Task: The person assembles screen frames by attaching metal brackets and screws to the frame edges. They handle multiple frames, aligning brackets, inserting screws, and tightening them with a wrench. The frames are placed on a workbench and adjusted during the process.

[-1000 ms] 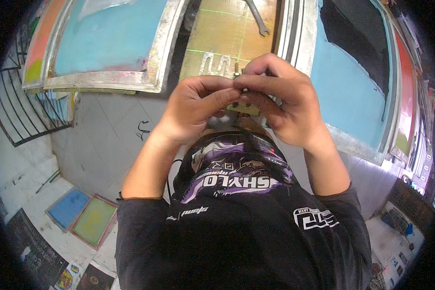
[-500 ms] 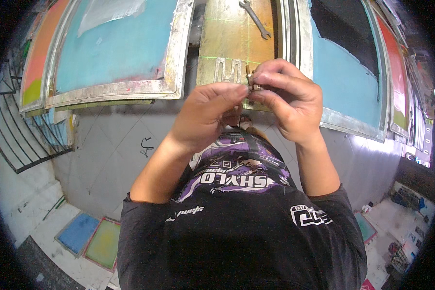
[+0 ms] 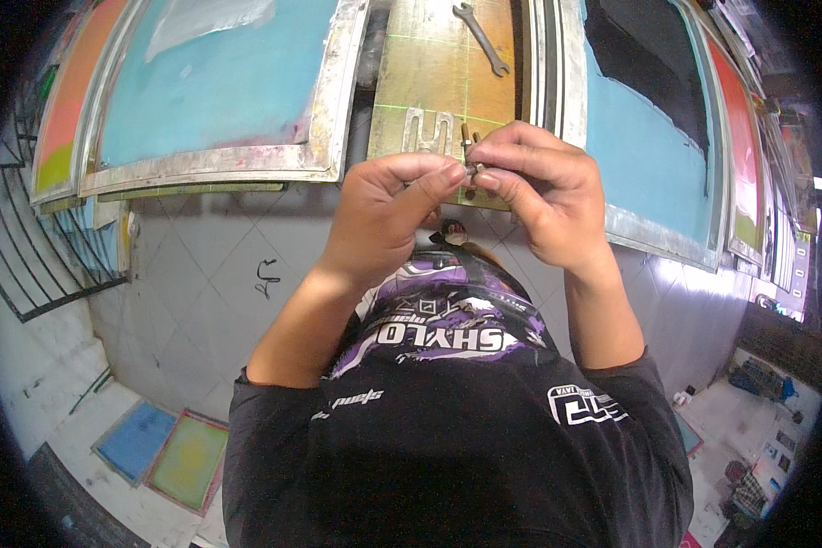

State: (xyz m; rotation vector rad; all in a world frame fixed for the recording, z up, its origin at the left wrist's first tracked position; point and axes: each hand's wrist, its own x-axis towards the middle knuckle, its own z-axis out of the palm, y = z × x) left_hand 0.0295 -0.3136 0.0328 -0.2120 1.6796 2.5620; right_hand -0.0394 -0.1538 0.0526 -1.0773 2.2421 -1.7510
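Both hands meet over the near end of a narrow yellow-brown board. My left hand (image 3: pixel 384 205) pinches a small metal bolt (image 3: pixel 472 170) between thumb and forefinger; its exact shape is mostly covered by fingertips. My right hand (image 3: pixel 553 192) closes thumb and fingers on the same small hardware from the other side. Just beyond the fingertips, a thin brass-coloured rod (image 3: pixel 465 134) points up; whether it joins the held piece I cannot tell. Beside my left fingers lies a flat slotted metal plate (image 3: pixel 417 128). An open-ended wrench (image 3: pixel 481 39) rests farther up the board.
The board (image 3: pixel 397 68) runs between framed screens, a blue one (image 3: pixel 215 100) at left and a blue-and-black one (image 3: pixel 644 137) at right. Black metal racks (image 3: pixel 41 242) stand far left. Small coloured frames (image 3: pixel 187 461) lie lower left on the floor.
My hands stay together on the small hardware, with the fingers slightly shifted. The view has moved a little; wrench and slotted plate keep their places on the board.
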